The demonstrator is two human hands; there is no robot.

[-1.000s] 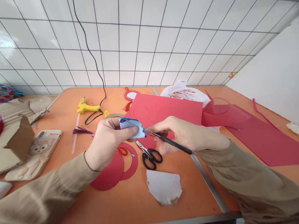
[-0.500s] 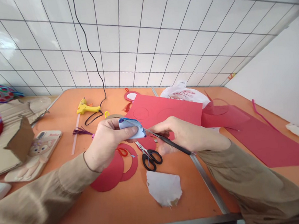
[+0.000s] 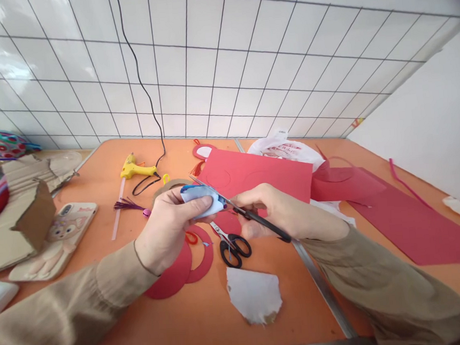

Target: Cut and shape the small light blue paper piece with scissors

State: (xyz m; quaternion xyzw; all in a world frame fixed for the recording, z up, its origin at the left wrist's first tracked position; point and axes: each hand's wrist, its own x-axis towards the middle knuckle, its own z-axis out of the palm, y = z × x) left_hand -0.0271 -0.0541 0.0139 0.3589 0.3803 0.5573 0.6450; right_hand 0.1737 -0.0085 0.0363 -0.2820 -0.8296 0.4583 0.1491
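Note:
My left hand [image 3: 170,220] pinches a small folded light-blue piece [image 3: 198,198], paper or cloth, with a darker blue edge. Scissors with black handles [image 3: 264,224] are gripped in my right hand [image 3: 276,211]. Their blades [image 3: 204,183] are parted and run along the far edge of the blue piece. Below my hands, a second pair of black-handled scissors [image 3: 232,245] lies on the orange table. Red paper rounds [image 3: 170,274] lie under my left wrist. Nearer the front edge is a whitish scrap with a ragged end [image 3: 254,295].
A yellow glue gun [image 3: 137,169] with a black cord stands at the back left. Red card sheets [image 3: 262,169] and a white plastic bag [image 3: 284,149] lie behind my right hand. At left are a phone in a cartoon case [image 3: 59,241] and folded cardboard [image 3: 17,228].
The scissor blades have parted wider, with one tip now showing above the blue piece. The right hand has tilted slightly, and the view has shifted a little.

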